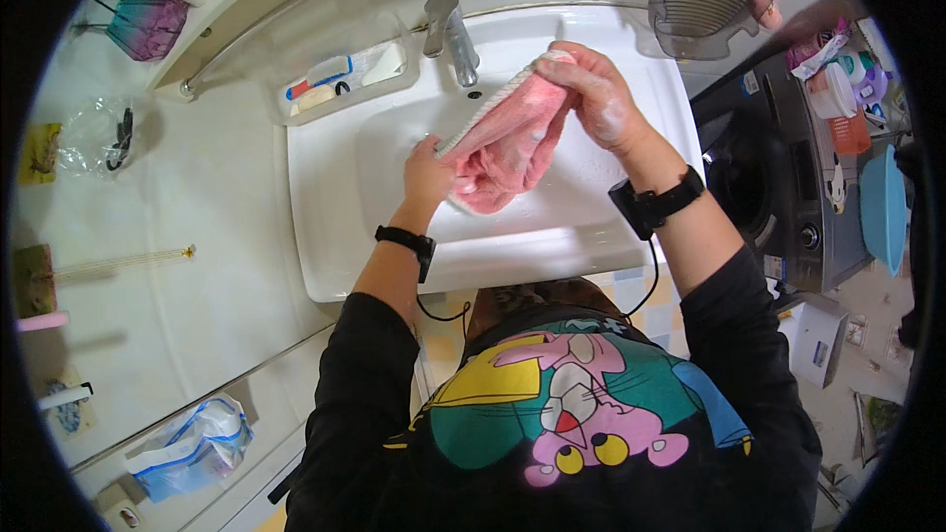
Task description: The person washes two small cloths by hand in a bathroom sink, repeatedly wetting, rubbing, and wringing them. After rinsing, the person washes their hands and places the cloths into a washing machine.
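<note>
A pink towel-like cloth (510,140) with a pale stitched edge hangs between my two hands, over the basin of a white washbasin (318,236). My left hand (429,176) grips its lower left end. White lather shows on my right hand (599,96), whose fingers pinch the upper right corner. Along the upper left runs the cloth's edge, drawn fairly straight, while the rest sags in folds with spots of foam. A chrome faucet (460,44) stands at the back of the washbasin, just left of the cloth; no running water can be seen from it.
At the basin's back left corner sits a clear plastic tray (351,100) holding a blue-and-red brush (329,71) and soap (314,99). A metal rail (295,4) curves behind. To the right are a dark washing machine (794,185) with bottles on top and a blue plastic basin (883,210).
</note>
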Available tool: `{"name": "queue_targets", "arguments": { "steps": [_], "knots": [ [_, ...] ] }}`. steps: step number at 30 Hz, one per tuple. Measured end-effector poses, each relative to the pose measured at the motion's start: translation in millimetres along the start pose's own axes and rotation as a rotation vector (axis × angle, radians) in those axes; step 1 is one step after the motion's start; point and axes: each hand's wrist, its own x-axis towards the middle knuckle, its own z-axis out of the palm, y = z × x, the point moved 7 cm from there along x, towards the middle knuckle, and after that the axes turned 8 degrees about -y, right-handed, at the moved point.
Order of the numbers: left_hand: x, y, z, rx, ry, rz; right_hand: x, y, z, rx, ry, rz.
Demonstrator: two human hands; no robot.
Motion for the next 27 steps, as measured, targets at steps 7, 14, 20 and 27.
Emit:
{"name": "queue_targets", "arguments": {
  "steps": [7,14,20,27],
  "knots": [
    [-13,17,-35,-1.334,-0.549,-0.063,-46,68,-57,-0.542,0.109,0.425],
    [-20,65,-44,-0.99,-0.618,-0.077,-39,95,42,-0.88,-0.125,-0.139],
    [-26,85,-50,-0.298,-0.675,0.088,-15,109,45,-0.616,-0.166,0.088],
    [-27,52,-43,-0.064,-0.715,0.137,-20,133,40,-0.141,-0.158,0.276]
  ]
}}
